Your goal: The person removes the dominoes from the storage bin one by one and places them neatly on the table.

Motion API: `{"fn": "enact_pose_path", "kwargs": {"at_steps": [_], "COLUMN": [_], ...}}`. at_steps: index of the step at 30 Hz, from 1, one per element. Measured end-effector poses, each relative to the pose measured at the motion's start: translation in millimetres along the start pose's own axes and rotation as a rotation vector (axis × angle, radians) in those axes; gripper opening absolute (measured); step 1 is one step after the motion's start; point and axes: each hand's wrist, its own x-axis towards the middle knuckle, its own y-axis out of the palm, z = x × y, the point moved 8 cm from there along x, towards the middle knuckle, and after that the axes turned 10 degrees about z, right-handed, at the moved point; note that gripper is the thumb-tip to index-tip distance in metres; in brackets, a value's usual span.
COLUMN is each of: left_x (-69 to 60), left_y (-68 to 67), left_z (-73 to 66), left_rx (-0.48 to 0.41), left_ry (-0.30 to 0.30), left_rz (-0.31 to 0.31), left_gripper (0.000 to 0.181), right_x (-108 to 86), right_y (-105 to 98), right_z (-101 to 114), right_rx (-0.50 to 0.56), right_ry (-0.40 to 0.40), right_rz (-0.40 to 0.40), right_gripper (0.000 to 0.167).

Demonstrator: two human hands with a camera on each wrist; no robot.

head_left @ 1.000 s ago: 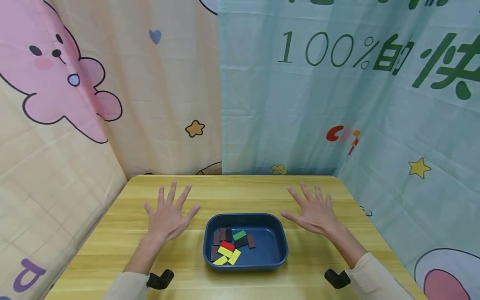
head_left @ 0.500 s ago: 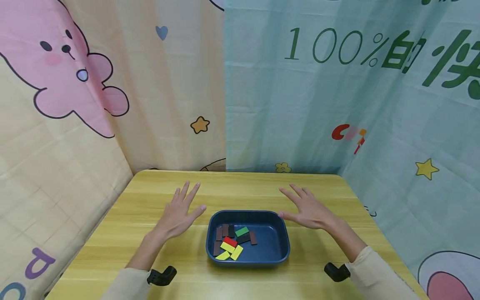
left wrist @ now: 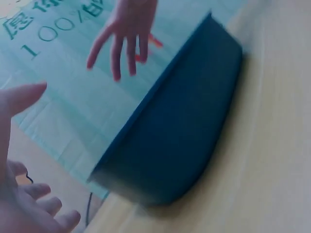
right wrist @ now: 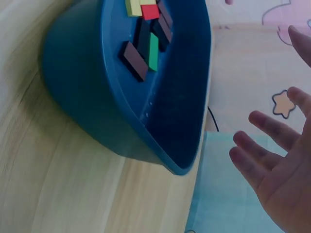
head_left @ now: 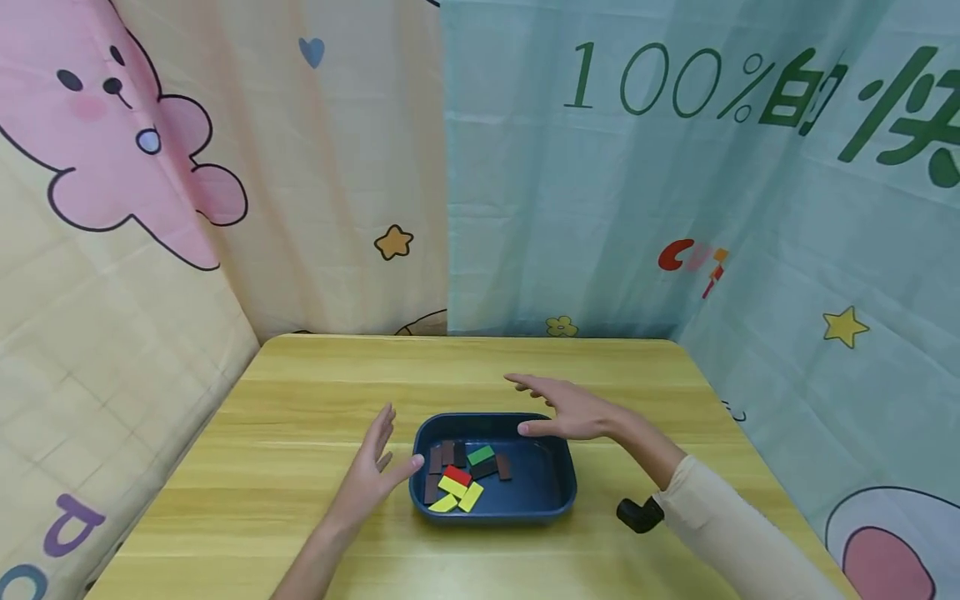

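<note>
A dark blue rectangular tub (head_left: 566, 492) stands on the table and holds several small flat blocks. Brown and black blocks, a green block (head_left: 481, 455), a red block (head_left: 458, 476) and yellow blocks (head_left: 471, 497) lie loose toward its left side. My left hand (head_left: 372, 475) hovers at the tub's left end, thumb near the rim, holding nothing. Over the far right rim reaches my right hand (head_left: 573, 410), fingers extended and nothing in them. In the right wrist view, a brown block (right wrist: 134, 61) lies nearest the bare end of the tub.
The wooden table (head_left: 315, 379) extends around the tub on all sides. Behind it hang a cream curtain (head_left: 337, 167) and a teal curtain (head_left: 517, 183) with printed figures. A black wrist mount (head_left: 640, 515) sits below my right forearm.
Both hands have moved inward toward the tub from wide apart. My left hand has come down and right; my right hand has swung left over the rim. The blocks stay put.
</note>
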Motion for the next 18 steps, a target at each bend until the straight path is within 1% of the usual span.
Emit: {"fn": "enact_pose_path", "kwargs": {"at_steps": [3,5,7,9,13,18], "left_x": [-11.0,-16.7,-20.7,-23.6,-24.6,-23.4], "left_y": [14.0,23.2,30.4,36.4,43.1,45.1], "left_z": [12.7,19.7,25.5,28.5,31.1,35.5], "left_rx": [-0.13,-0.186,-0.239,-0.288,-0.355,-0.406], "left_ry": [-0.071,-0.116,-0.15,-0.167,-0.171,-0.191], "left_rz": [-0.039,-0.049,-0.059,-0.058,-0.051,-0.03], "left_gripper": [0.097,0.099,0.101,0.102,0.105,0.104], "right_x": [15.0,23.3,30.3,35.9,44.9,51.9], "right_y": [9,17,23,29,39,54], "right_z": [3,4,5,5,0,-9], "right_rx": [0.067,0.082,0.083,0.08,0.057,-0.037], "right_ry": [-0.027,-0.041,-0.054,-0.059,-0.039,-0.009], "right_rz": [0.078,0.126,0.157,0.181,0.207,0.243], "right_gripper": [0.08,0.078,0.075,0.071,0.062,0.055]}}
